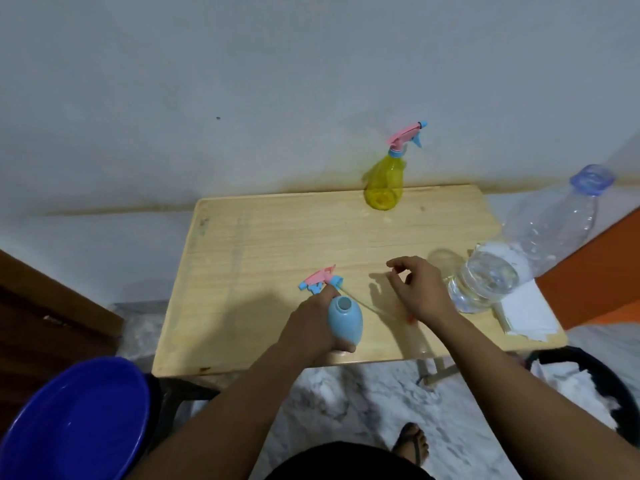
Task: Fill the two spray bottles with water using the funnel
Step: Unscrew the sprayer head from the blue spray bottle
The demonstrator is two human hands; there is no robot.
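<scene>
The table [263, 244] carries a big water bottle [491, 275] at its right edge, where a stray elbow could topple it. The yellow sprayer [384, 181] stands capped at the back. Left hand [311, 323] grips the open blue bottle [346, 320], which looks light and tippy; its sprayer head [320, 279] lies just beyond. Right hand [420, 289] hovers loosely curled, empty. No funnel is visible, so pouring would likely spill.

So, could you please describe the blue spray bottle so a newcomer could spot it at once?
On the wooden table, look at the near edge, where the left hand holds the blue bottle. Unlike the yellow bottle at the far edge, its neck is open, its spray head off.
</scene>
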